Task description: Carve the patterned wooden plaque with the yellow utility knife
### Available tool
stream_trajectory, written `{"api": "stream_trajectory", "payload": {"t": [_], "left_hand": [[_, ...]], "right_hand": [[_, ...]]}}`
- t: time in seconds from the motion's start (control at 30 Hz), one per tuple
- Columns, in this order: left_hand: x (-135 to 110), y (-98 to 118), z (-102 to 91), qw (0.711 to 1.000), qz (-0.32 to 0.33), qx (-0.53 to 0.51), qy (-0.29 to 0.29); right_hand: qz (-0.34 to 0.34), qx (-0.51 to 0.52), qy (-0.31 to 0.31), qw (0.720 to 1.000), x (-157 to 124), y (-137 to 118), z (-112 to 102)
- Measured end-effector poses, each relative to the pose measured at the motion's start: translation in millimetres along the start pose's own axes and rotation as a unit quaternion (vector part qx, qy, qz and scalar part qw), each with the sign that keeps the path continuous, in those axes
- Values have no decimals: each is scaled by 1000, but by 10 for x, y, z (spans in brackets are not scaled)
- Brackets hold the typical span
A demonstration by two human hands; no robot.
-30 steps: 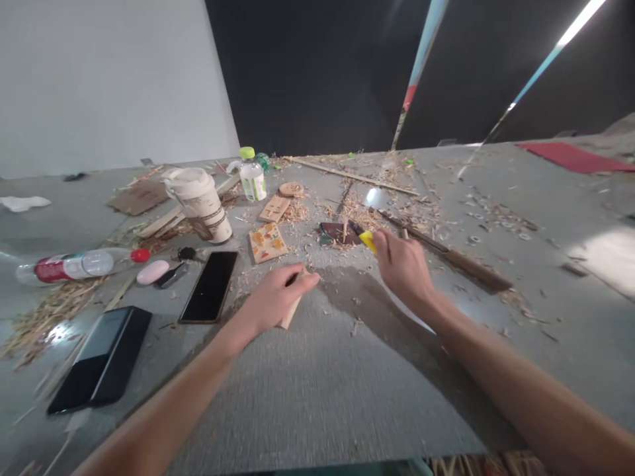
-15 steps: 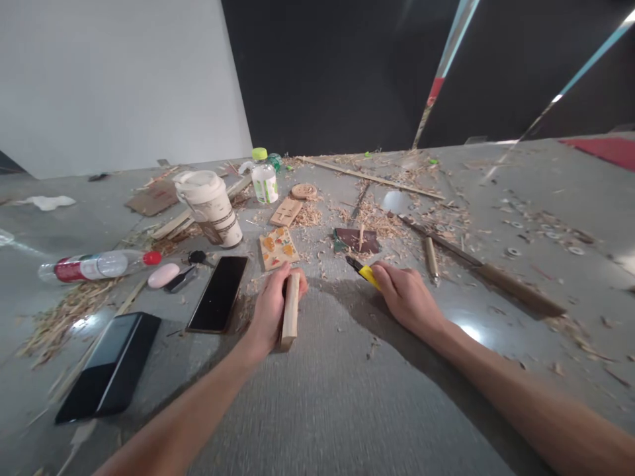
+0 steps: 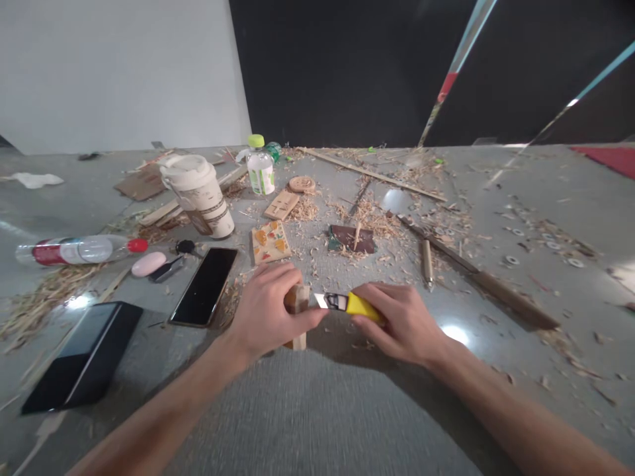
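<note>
My left hand is closed around a short wooden block, its thumb stretched toward the right. Gripped in my right hand is a yellow-handled utility knife. The knife's bare blade points left and lies at the block's right side, near my left thumb tip; whether it touches the wood I cannot tell. Beyond the hands lie a patterned square wooden piece and a dark sanding sheet with a small stick on it.
To the left are a phone, a black device, a lidded cup and a bottle lying down. A small bottle stands behind. On the right lie a wooden-handled tool and a short rod. Wood shavings are scattered about.
My right hand has brought the knife left to the block. My left hand has turned over the block, its thumb now reaching toward the blade. The view has shifted slightly.
</note>
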State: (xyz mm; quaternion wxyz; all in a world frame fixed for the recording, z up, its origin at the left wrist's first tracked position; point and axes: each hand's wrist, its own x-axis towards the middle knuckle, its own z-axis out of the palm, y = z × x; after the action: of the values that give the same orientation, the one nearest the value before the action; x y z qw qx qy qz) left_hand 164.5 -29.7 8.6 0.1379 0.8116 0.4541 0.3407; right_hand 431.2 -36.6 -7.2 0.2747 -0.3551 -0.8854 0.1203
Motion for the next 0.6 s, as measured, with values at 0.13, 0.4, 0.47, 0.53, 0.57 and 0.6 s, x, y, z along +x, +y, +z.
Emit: {"api": "stream_trajectory", "payload": {"t": [0.13, 0.4, 0.47, 0.53, 0.57, 0.6], "left_hand": [[-28, -41, 45, 1000, 17, 7, -2], [-37, -9, 31, 998, 57, 29, 2], [-42, 1, 27, 998, 61, 33, 3], [-45, 4, 27, 998, 60, 34, 2], [-45, 3, 30, 998, 60, 34, 4], [-44, 2, 34, 998, 59, 35, 5]], "right_hand": [[-19, -35, -9, 999, 1, -59, -3], [-27, -71, -11, 997, -10, -78, -12], [-28, -74, -11, 997, -11, -82, -16], [-34, -79, -11, 996, -12, -86, -21], [-38, -82, -10, 996, -12, -90, -23], [-42, -83, -11, 996, -12, -94, -24]]}}
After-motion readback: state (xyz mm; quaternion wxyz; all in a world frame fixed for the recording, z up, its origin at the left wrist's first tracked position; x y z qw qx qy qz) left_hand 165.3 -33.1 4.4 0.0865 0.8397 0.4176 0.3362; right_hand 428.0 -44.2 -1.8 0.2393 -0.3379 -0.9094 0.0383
